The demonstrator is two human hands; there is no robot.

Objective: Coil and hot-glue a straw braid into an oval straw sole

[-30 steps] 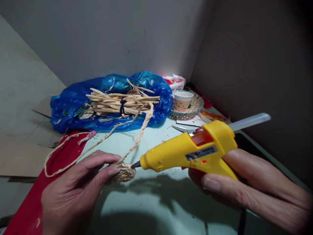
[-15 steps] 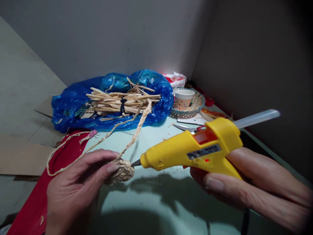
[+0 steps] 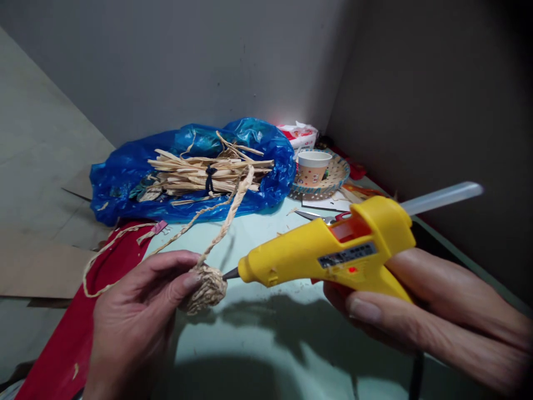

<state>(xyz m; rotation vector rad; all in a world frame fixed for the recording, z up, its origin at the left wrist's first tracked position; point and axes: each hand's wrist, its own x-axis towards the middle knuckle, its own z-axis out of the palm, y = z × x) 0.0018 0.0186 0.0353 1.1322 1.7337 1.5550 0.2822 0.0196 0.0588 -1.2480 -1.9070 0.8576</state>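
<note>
Between the thumb and fingers of my left hand [image 3: 145, 311] is a small coiled piece of braided straw [image 3: 207, 291]. From its top a loose straw braid [image 3: 228, 222] rises, bends over near the straw bundle and trails back down to the left. My right hand [image 3: 400, 311] grips a yellow glue gun [image 3: 308, 253] by its handle, fingers at the trigger. A red light glows on the gun's side, and a clear glue stick [image 3: 447, 197] juts from its back. The dark nozzle points left, its tip at the right edge of the coil.
A tied bundle of dry straw [image 3: 187, 175] lies on a blue plastic bag [image 3: 120, 186]. Behind the gun are scissors [image 3: 314, 215], a paper cup [image 3: 313, 166] in a woven basket [image 3: 343, 169], and a tissue pack [image 3: 297, 133]. A pink clip [image 3: 157, 229] rests on red cloth [image 3: 62, 344].
My left hand has shifted slightly right and tilted the coil, and the braid has swung a little left. The glue gun has barely moved, its nozzle still at the coil's edge.
</note>
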